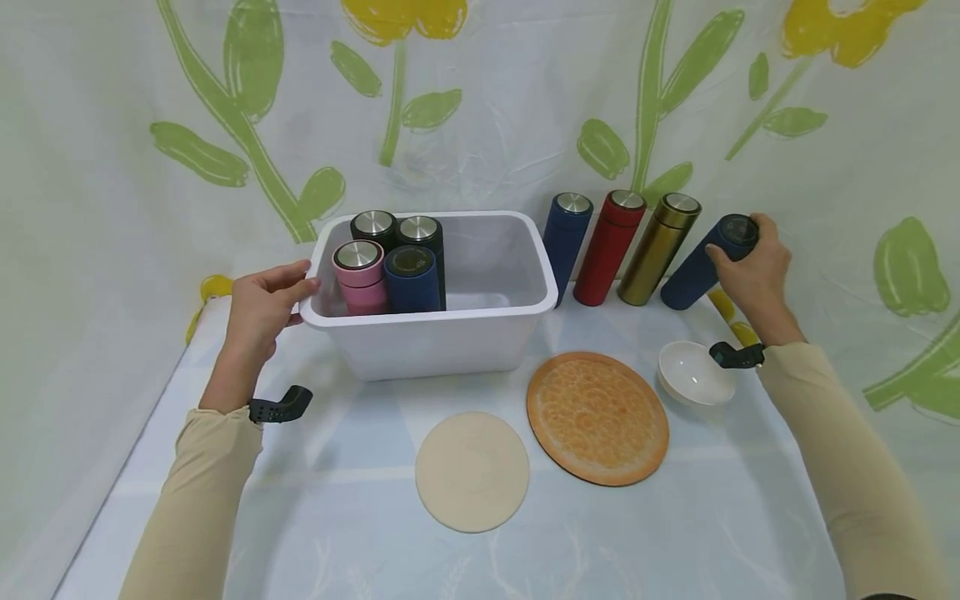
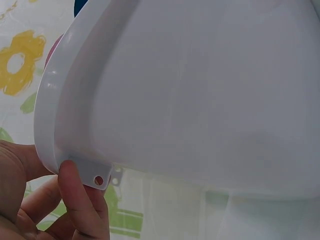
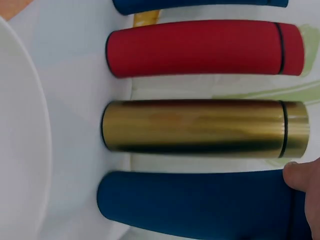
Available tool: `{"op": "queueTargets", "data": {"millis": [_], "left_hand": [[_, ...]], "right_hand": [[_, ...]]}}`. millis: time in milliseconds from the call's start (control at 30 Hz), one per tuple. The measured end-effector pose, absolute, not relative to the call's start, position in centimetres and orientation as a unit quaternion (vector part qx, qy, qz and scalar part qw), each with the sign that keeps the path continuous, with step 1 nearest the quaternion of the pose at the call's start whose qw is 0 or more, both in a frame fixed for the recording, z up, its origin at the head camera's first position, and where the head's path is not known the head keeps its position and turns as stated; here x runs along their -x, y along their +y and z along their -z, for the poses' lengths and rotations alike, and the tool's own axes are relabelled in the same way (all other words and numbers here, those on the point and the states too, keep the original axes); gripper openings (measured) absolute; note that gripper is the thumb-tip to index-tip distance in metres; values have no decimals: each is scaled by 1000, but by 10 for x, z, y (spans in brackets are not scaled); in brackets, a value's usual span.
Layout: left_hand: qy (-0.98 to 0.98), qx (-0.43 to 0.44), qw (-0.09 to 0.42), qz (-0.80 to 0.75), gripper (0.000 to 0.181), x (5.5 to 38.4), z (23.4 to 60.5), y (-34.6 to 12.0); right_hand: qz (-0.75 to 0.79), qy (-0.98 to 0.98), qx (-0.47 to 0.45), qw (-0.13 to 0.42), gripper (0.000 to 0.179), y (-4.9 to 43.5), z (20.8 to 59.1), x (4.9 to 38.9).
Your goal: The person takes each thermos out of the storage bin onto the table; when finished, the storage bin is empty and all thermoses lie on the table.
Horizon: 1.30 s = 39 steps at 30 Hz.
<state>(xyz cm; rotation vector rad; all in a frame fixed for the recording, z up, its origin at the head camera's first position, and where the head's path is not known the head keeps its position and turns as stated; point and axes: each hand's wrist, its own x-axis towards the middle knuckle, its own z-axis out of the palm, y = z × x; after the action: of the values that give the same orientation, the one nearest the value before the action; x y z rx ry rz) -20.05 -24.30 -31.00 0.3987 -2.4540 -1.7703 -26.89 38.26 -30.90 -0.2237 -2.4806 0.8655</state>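
Note:
My left hand (image 1: 266, 308) grips the left end of a white plastic bin (image 1: 435, 346) by its rim. In the left wrist view, thumb and fingers pinch the rim's corner tab (image 2: 90, 172). Inside the bin's left part stand a pink thermos (image 1: 362, 287), a short blue thermos (image 1: 412, 287) and two black thermoses (image 1: 426, 233). At the back right, my right hand (image 1: 761, 275) holds a dark blue thermos (image 1: 693, 271) around its cap end. Left of it stand a gold thermos (image 1: 656, 254), a red thermos (image 1: 607, 254) and another blue thermos (image 1: 566, 237).
A white bowl (image 1: 696, 373) sits in front of the held thermos. Nearer the middle lie a round brown patterned mat (image 1: 597, 418) and a smaller beige disc (image 1: 472, 472). Behind the table hangs a flower-printed white cloth (image 1: 495, 108).

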Motion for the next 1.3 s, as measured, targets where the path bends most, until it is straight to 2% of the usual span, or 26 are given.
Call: {"op": "queueTargets", "data": {"millis": [167, 500, 1067, 1300], "left_hand": [[-805, -126, 48, 578, 55, 199, 308, -245], [-807, -129, 52, 574, 54, 196, 303, -248], [-802, -126, 49, 581, 52, 197, 304, -245], [-805, -126, 42, 578, 52, 200, 307, -243]], "right_hand": [[-304, -920, 82, 231, 75, 387, 303, 280], [-298, -939, 94, 145, 83, 389, 289, 301], [-277, -950, 103, 103, 88, 400, 279, 317], [-263, -953, 119, 96, 99, 401, 278, 315]]}}
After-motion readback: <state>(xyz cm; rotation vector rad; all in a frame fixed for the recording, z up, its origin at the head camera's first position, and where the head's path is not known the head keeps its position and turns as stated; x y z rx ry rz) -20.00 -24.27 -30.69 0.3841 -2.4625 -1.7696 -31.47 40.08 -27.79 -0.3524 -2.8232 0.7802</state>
